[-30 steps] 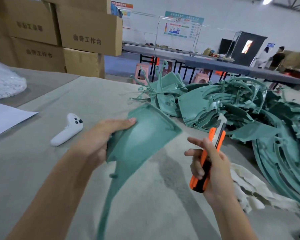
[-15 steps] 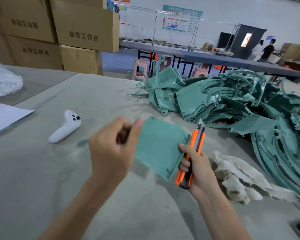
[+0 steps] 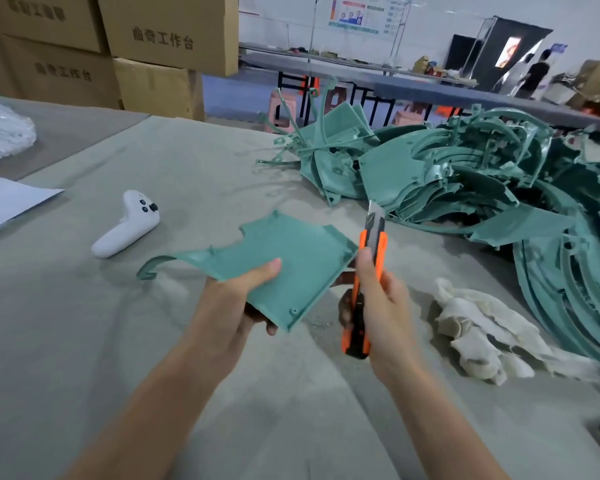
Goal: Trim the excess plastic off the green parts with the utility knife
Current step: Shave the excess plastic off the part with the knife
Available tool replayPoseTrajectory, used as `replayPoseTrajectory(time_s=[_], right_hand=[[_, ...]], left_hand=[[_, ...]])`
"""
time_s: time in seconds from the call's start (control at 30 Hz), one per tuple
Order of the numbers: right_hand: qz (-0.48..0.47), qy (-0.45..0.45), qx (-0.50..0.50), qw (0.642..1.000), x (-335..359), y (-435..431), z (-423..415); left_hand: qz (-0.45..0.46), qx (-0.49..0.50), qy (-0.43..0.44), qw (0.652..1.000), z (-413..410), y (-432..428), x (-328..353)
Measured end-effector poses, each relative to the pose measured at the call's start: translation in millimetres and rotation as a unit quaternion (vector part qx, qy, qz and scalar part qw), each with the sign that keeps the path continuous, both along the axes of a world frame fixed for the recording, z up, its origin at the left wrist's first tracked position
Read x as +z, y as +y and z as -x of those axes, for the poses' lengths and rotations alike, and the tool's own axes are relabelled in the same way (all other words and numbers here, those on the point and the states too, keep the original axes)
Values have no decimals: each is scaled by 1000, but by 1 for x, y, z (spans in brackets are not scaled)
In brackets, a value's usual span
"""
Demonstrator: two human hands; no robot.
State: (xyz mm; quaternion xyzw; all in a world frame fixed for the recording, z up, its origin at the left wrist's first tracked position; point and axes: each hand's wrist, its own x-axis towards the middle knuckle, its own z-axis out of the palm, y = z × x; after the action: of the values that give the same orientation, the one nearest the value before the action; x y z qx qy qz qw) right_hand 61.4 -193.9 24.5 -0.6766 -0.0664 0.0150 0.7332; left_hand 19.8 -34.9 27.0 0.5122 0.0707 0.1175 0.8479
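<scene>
My left hand (image 3: pixel 236 306) grips a flat green plastic part (image 3: pixel 288 261) by its near edge, thumb on top, holding it nearly level above the table. A thin curved strip sticks out from its left end. My right hand (image 3: pixel 381 306) holds an orange and black utility knife (image 3: pixel 369 268) upright, its blade pointing up just beside the part's right edge. A large pile of green parts (image 3: pixel 482 174) lies at the right and back of the table.
A white controller (image 3: pixel 127 226) lies on the grey table (image 3: pixel 84 341) to the left. White cloth gloves (image 3: pixel 482 327) lie right of my hands. A white sheet (image 3: pixel 7 199) is at far left; cardboard boxes (image 3: pixel 153 46) stack behind. People stand far back right.
My left hand turned the green part from hanging steeply to lying nearly flat. My right hand brought the knife in from the right to the part's right edge.
</scene>
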Motion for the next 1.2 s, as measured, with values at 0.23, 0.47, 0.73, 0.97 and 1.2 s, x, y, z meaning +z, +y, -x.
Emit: replayPoseTrajectory(time_s=[0.23, 0.47, 0.73, 0.97, 1.2], right_hand=[[57, -184, -48, 980, 5, -12, 0], [50, -219, -56, 973, 8, -16, 0], [88, -258, -45, 961, -2, -15, -6], [166, -255, -42, 952, -22, -11, -16], [178, -286, -72, 939, -25, -3, -15]], left_hand=[[90, 30, -2, 995, 11, 20, 43], [178, -87, -69, 978, 14, 42, 82], [-13, 78, -83, 993, -3, 25, 39], [-30, 36, -56, 997, -1, 37, 16], [27, 23, -61, 998, 0, 38, 17]])
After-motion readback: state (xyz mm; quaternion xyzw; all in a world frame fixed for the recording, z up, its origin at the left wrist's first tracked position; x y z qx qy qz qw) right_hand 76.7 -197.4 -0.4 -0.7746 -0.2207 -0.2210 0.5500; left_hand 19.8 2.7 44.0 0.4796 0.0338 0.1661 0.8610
